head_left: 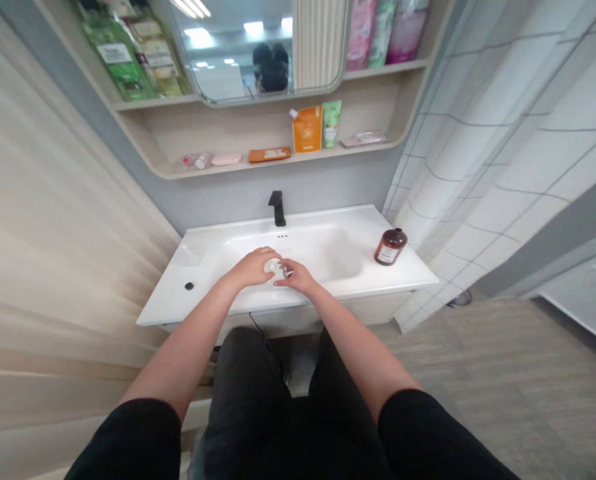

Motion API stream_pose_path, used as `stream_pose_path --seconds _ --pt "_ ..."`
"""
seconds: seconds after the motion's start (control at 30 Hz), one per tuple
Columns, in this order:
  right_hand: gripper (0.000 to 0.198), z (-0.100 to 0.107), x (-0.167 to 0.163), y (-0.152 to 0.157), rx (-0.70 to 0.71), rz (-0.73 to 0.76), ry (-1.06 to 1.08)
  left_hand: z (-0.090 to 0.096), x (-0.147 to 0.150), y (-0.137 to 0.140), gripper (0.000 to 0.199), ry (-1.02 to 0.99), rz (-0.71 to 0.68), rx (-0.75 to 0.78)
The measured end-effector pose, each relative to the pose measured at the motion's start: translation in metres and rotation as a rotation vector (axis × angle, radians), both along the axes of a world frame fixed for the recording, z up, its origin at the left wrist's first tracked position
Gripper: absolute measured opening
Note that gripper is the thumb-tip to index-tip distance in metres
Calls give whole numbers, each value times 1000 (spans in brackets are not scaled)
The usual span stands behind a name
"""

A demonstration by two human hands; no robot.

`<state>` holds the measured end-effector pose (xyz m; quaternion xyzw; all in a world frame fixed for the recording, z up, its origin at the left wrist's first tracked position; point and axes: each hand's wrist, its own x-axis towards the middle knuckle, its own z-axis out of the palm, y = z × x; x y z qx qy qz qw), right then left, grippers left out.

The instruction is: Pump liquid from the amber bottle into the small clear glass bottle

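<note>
Over the front of the white sink basin (pixel 323 253), my two hands meet. My left hand (pixel 251 268) is closed around a small clear container (pixel 272 267), whose exact kind I cannot make out. From the other side my right hand (pixel 298 276) pinches a small, dark, shiny piece (pixel 287 271) right against the container; fingers hide most of it. An open-necked brown bottle (pixel 388 248) with a white label stands on the right of the countertop. A small black round cap (pixel 189 286) lies on the left side.
A black faucet (pixel 277 208) rises behind the basin. A see-through box (pixel 192 255) appears at the counter's back left. The shelf above holds an orange pouch (pixel 307 130), a green tube (pixel 331 123) and an orange packet (pixel 269 155). A mirror (pixel 243 60) hangs higher up.
</note>
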<state>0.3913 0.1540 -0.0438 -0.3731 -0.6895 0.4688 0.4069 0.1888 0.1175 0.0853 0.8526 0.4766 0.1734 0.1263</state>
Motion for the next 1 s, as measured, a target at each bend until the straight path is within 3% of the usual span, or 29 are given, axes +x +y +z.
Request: stream_pose_path --seconds 0.1,0.17,0.23,0.27,0.4,0.47,0.57,0.63,0.7,0.77,0.87,1.0 --pt "76 0 0 0 8 7 30 1 -1 -1 32 132 137 9" --pt "74 -1 0 0 17 15 44 0 0 -2 29 167 48 -26" --pt "72 -1 1 0 7 18 57 -1 2 -3 41 143 -62 -12" --pt "71 -1 1 0 -1 18 61 -1 3 -3 48 125 -54 10" --pt "73 -2 1 -1 -10 24 76 -1 8 -7 47 132 239 7" --pt "74 -3 1 -1 -7 30 79 0 9 -7 42 139 180 -29" --pt "75 -2 0 -1 -25 21 75 1 9 -8 60 138 -22 0" --pt "76 -1 1 -1 -42 17 65 4 9 -10 58 195 46 31" --pt "77 0 1 -1 -46 19 51 7 11 -12 39 298 159 25" --pt "76 1 2 -1 -39 26 49 10 12 -14 31 359 124 24" --pt "74 1 2 -2 -49 34 76 11 13 -15 46 334 27 89" --pt "75 -1 1 -1 -77 51 106 9 12 -12 34 376 142 43"
